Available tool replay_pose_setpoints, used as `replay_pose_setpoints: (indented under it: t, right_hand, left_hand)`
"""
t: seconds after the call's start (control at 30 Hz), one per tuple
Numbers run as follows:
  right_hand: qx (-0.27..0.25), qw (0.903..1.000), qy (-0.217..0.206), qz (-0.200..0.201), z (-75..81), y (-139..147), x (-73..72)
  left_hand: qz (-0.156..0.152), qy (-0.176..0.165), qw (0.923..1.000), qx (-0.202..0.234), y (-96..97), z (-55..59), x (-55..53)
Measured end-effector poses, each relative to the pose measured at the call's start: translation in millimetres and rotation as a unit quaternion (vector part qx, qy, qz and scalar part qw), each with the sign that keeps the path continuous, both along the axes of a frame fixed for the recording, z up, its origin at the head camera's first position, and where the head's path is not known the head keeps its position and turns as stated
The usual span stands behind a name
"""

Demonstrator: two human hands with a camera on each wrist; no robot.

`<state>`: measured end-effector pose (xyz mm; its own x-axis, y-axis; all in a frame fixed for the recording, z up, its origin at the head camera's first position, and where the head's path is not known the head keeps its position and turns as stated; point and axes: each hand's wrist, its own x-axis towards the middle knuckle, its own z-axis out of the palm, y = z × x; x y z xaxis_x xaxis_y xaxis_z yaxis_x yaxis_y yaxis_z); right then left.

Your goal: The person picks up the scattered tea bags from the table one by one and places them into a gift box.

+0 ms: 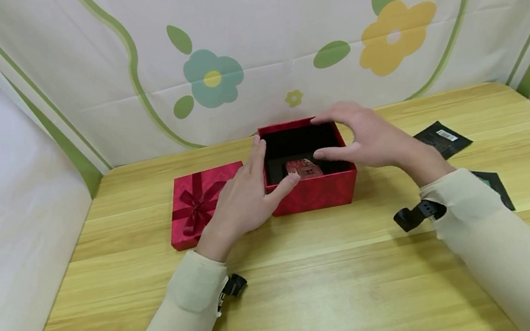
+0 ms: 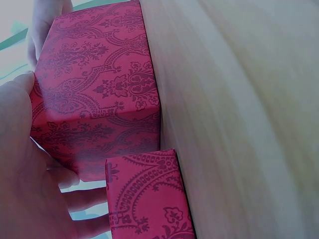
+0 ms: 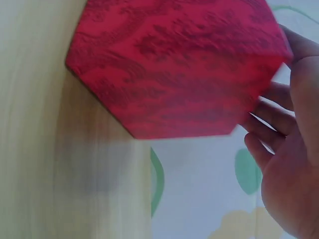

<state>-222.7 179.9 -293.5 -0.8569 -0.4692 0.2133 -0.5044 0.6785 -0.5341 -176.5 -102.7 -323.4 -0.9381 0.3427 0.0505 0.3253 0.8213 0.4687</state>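
A red patterned gift box (image 1: 315, 193) with a dark inside stands uncovered near the back of the table. Inside it lies a small red and dark item (image 1: 305, 168), partly hidden by the front wall. My left hand (image 1: 248, 192) is at the box's left side, fingers extended, thumb at the front left corner. In the left wrist view its other fingers reach between the box and the lid. On the right, my right hand (image 1: 366, 136) arches over the box's right wall, thumb over the opening and fingertips by the back rim. The lid (image 1: 182, 195) with a dark red bow lies left of the box.
Two flat dark packets lie to the right: one packet (image 1: 443, 138) with a white barcode label, another packet (image 1: 497, 186) partly behind the right sleeve. A white flowered cloth (image 1: 275, 39) hangs behind the wooden table (image 1: 320, 298) and along its sides.
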Motion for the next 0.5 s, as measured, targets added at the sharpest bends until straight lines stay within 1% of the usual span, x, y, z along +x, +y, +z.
replay_pose_setpoints:
  t: [0.17, 0.27, 0.37, 0.5]
  right_hand:
    - [-0.031, 0.9989, 0.003, -0.034, 7.4, 27.2, 7.4]
    - [-0.047, 0.9969, -0.004, -0.063, 11.8, 46.9, 12.5]
    - [-0.051, 0.9942, -0.011, -0.094, 14.4, 67.5, 16.4]
    - [-0.041, 0.9898, -0.013, -0.136, 12.9, 93.7, 18.0]
  left_hand:
    - [0.002, 0.002, 1.0000, -0.004, -0.4, -0.2, -0.4]
    - [0.004, 0.003, 1.0000, -0.006, -0.6, -0.5, -0.5]
    - [0.004, 0.006, 1.0000, -0.006, -0.8, -0.7, -0.7]
    - [0.002, 0.009, 1.0000, -0.005, -1.5, -1.3, -1.1]
